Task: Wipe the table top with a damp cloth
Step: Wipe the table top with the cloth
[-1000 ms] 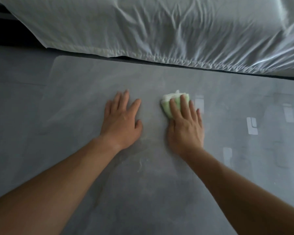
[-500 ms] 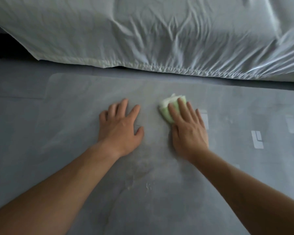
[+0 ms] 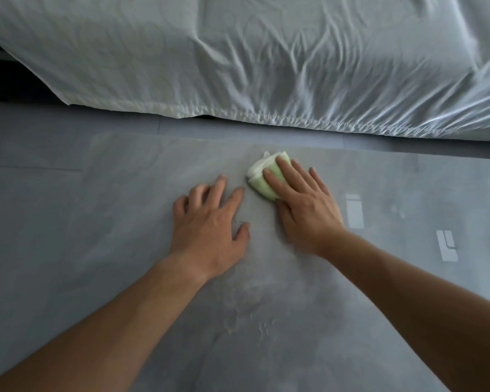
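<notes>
A folded pale green and white cloth (image 3: 262,173) lies on the grey glossy table top (image 3: 125,227) near its far edge. My right hand (image 3: 303,205) presses flat on the cloth with straight fingers and covers its near half. My left hand (image 3: 210,224) rests on the bare table just left of the cloth, with its fingers slightly bent and only the tips and palm down. A few small water marks (image 3: 263,326) show on the table between my forearms.
A white wrinkled sheet (image 3: 266,66) hangs over a bed along the far side of the table. A strip of grey floor (image 3: 68,120) runs between the two. Bright window reflections (image 3: 354,210) lie on the table at the right.
My right hand has slid the cloth a little left and away, turning it toward the far-left. My left hand's fingers have bent slightly. The view has tilted, so the bed edge sits lower.
</notes>
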{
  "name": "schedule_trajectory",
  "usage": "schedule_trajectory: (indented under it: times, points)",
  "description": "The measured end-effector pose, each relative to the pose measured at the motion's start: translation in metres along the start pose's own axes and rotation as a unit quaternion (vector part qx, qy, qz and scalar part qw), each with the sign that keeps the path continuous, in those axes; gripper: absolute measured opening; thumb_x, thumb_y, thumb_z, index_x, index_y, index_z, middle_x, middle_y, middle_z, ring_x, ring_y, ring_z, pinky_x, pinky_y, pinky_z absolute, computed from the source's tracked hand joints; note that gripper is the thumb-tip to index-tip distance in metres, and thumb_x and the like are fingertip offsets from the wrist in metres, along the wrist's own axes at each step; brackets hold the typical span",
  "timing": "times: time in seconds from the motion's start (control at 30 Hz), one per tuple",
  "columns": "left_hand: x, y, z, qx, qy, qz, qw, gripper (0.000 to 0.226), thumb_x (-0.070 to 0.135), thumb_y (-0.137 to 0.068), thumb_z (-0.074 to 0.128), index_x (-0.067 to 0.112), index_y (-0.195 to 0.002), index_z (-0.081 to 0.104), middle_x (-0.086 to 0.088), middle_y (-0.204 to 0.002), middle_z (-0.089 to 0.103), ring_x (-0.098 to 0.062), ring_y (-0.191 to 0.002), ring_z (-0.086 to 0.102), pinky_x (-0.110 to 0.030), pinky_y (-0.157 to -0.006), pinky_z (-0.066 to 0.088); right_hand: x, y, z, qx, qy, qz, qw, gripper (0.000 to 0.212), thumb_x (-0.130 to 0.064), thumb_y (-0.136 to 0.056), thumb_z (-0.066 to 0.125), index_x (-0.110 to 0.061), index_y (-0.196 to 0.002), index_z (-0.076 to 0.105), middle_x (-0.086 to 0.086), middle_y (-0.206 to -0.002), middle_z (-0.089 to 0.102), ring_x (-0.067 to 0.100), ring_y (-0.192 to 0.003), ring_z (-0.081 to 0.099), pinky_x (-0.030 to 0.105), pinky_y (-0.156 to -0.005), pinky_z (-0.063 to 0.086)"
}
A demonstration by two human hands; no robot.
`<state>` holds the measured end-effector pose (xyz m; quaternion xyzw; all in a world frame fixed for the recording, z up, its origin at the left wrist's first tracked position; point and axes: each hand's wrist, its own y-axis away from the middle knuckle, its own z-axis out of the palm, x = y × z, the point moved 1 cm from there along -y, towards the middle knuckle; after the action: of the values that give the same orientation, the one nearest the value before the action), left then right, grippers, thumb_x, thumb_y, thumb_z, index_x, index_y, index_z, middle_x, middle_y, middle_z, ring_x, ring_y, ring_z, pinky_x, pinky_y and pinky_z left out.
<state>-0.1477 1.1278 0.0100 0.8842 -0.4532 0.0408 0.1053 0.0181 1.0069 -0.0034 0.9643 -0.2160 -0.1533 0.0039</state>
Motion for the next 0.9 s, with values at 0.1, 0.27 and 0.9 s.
schedule_trajectory:
  times: [0.1,0.27,0.9]
  points:
    - [-0.004,0.001,0.001,0.010,-0.010,0.009,1.000,0.065,0.060,-0.082,0.042,0.028,-0.139,0.037,0.004,-0.159,0.026,-0.024,-0.126,0.031,-0.045,-0.097,0.028,0.011,-0.020,-0.006,0.018,-0.007,0.077,0.997,0.060,-0.030,-0.094,0.035,-0.036,-0.154,0.031,-0.001,-0.167,0.017,0.026,-0.153,0.014,0.044,-0.125,0.009]
    - [-0.010,0.004,0.002,0.016,0.025,0.019,0.999,0.064,0.055,-0.081,0.042,0.019,-0.134,0.043,-0.003,-0.157,0.033,-0.027,-0.125,0.038,-0.044,-0.099,0.029,-0.031,-0.024,0.009,0.046,-0.011,0.084,0.995,0.065,-0.025,-0.092,0.043,-0.034,-0.155,0.028,0.002,-0.167,0.015,0.028,-0.154,0.013,0.045,-0.124,0.010]
    - [-0.054,0.054,0.006,0.013,0.048,0.022,0.999,0.067,0.043,-0.088,0.039,0.004,-0.142,0.042,-0.018,-0.156,0.033,-0.033,-0.146,0.027,-0.050,-0.116,0.031,-0.039,-0.030,0.010,0.005,0.007,0.017,1.000,0.063,-0.035,-0.091,0.032,-0.033,-0.153,0.033,0.002,-0.166,0.020,0.029,-0.152,0.020,0.048,-0.123,0.014]
